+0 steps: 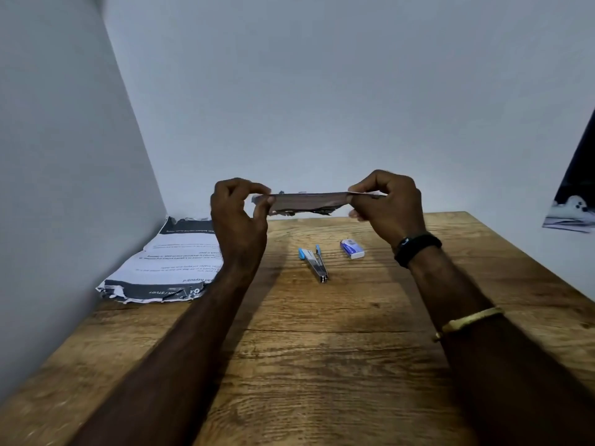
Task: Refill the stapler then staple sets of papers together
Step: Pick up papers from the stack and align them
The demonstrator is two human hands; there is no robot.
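While my left hand (pixel 240 210) and right hand (pixel 384 204) pinch the papers (pixel 309 202) by opposite ends, the unsupported middle between them could sag and misalign the sheets.

A plain home-office corner — a rough-grained brown wooden desk (pixel 322 349) set against bare pale grey walls (pixel 322 91). A torn printed paper stack (pixel 170 265) lies at 10 o'clock, a blue-and-steel stapler (pixel 314 263) and small blue-and-white staple box (pixel 352 249) toward 12 — a dark poster (pixel 573 201) at 2.

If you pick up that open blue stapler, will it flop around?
Probably a bit: the stapler lies hinged open in a V on the table, so its two arms may swing. It looks mostly metal, so likely stiff and heavy for its size. It seems unlikely to roll.
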